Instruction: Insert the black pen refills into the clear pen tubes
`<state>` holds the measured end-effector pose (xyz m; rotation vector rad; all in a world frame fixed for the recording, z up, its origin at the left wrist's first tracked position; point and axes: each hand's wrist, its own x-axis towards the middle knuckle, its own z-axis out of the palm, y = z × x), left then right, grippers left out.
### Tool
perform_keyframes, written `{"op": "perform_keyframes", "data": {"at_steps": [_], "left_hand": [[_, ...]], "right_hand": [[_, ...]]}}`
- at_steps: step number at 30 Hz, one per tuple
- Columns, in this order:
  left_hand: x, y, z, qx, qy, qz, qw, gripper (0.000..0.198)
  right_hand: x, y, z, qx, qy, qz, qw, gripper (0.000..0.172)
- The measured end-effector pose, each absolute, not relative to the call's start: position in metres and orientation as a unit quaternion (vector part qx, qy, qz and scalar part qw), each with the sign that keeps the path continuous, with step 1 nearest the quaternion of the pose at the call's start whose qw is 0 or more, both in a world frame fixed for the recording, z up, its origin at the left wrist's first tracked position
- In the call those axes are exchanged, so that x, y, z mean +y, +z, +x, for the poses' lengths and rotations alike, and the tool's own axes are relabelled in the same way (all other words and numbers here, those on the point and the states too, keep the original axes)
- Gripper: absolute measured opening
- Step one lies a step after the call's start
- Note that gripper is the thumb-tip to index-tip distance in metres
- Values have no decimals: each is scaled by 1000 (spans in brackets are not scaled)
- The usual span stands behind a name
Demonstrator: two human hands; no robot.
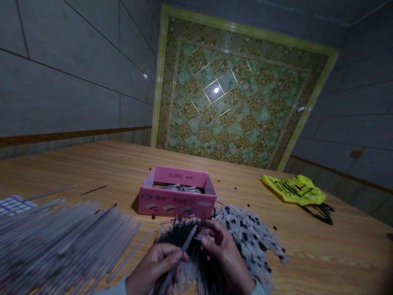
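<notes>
My left hand (pixel 164 262) is closed around a thin grey translucent tube (pixel 189 239), which slants up to the right with its tip in front of my right hand. The fingers of my right hand (pixel 217 244) are curled, with a small clear piece (pixel 199 237) at thumb and forefinger. Beneath both hands lies a pile of thin black sticks (pixel 175 234) and pale tubes. Just beyond them stands a pink open box (pixel 176 203) with short pale pieces inside. To the right is a heap of short clear pieces with black ends (pixel 248 233).
Many long clear tubes (pixel 70 246) cover the table's left side, beside a blue-and-white checked cloth (pixel 14 205). A yellow bag (pixel 293 189) with black handles lies at the right. Small black bits are scattered on the wooden table (pixel 322 250). Tiled walls stand behind.
</notes>
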<state>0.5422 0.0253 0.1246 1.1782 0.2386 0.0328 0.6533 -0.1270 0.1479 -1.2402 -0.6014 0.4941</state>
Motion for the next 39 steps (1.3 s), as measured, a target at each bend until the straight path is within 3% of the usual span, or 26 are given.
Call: {"op": "perform_keyframes", "data": {"at_steps": [7, 31, 39], "left_hand": [[25, 122, 544, 101, 9, 559, 823, 35], [25, 127, 542, 120, -18, 578, 807, 39], [30, 123, 544, 93, -47, 612, 784, 45]], "right_hand": [[-133, 148, 663, -286, 173, -597, 730, 23], [-138, 158, 663, -310, 136, -626, 703, 23], [-133, 149, 662, -321, 191, -582, 723, 21]]}}
